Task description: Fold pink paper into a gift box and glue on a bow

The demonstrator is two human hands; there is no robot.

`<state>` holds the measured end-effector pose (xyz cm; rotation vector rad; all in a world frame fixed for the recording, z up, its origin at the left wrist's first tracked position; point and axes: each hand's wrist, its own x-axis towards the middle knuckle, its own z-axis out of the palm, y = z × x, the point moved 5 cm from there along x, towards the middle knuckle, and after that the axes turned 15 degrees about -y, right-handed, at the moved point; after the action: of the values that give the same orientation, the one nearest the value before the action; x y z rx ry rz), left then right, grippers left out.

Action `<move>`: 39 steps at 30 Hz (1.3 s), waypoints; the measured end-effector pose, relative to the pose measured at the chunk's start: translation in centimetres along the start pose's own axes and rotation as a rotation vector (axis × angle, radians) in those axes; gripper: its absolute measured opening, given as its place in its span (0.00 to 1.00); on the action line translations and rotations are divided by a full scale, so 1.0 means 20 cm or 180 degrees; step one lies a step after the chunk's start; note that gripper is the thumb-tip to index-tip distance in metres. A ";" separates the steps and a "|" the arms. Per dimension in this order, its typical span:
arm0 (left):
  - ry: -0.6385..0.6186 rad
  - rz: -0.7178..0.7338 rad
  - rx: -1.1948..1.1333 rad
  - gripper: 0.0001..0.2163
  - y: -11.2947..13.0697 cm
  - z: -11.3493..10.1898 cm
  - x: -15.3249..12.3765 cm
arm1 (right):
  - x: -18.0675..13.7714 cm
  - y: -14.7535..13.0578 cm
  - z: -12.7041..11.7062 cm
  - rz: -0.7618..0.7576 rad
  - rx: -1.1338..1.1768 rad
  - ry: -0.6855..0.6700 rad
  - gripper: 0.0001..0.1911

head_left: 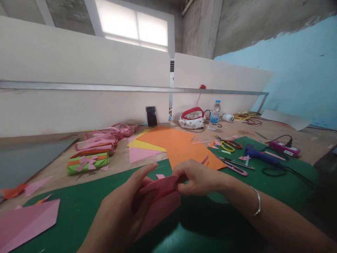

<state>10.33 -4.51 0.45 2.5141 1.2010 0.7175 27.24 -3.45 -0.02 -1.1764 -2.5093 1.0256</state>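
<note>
A pink sheet of paper (163, 211), partly folded over, is held between my two hands above the green cutting mat (86, 207). My left hand (131, 203) grips its left part, the thumb raised along the top and the palm hiding some of the sheet. With thumb and fingers pinched, my right hand (191, 177) holds the upper right edge of the fold. Just beyond my hands lies an orange sheet (184, 147), overlapping a yellow sheet (150, 141) and more pink paper (142, 154).
Right of my hands lie a pink utility knife (235, 168), scissors (228, 144) and a blue glue gun (263, 157) with its cord. Paper-wrapped pieces (88, 163) sit at left. Behind stand a phone (151, 116), a pouch (192, 119) and a water bottle (214, 117).
</note>
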 end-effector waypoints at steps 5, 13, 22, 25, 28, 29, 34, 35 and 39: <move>0.0193 -0.0050 -0.0062 0.14 0.01 0.00 -0.01 | 0.00 0.00 0.00 -0.0017 -0.0032 -0.0017 0.03; -0.0165 0.0146 0.0012 0.16 0.01 0.01 -0.01 | 0.01 -0.01 -0.01 -0.0008 -0.0267 0.0135 0.02; 0.0134 -0.0127 -0.0112 0.15 -0.01 0.00 -0.01 | 0.01 -0.01 -0.01 -0.0229 -0.0057 0.0295 0.05; 0.0002 -0.0045 -0.0143 0.16 -0.01 0.01 -0.01 | 0.01 0.00 -0.02 -0.0178 -0.0051 0.0364 0.05; -0.0134 -0.0042 -0.0225 0.17 -0.01 0.02 -0.01 | 0.00 0.00 -0.02 -0.0134 -0.0016 0.0399 0.05; -0.0106 -0.0091 -0.0249 0.17 -0.01 0.02 -0.01 | 0.00 0.00 -0.02 -0.0150 -0.0009 0.0390 0.05; 0.0061 -0.0163 -0.0184 0.16 0.00 0.01 -0.01 | -0.01 -0.01 -0.01 -0.0266 0.0008 0.0224 0.06; 0.0034 -0.0091 -0.0162 0.17 0.00 0.01 -0.01 | -0.01 -0.01 -0.01 -0.0238 -0.0012 0.0198 0.07; -0.0104 0.0108 -0.0115 0.18 -0.02 0.02 0.00 | 0.00 0.00 -0.01 -0.0099 -0.0160 0.0199 0.06</move>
<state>10.33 -4.30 -0.02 2.5122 1.1270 0.6971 27.32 -3.36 0.23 -1.1605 -2.5105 0.9091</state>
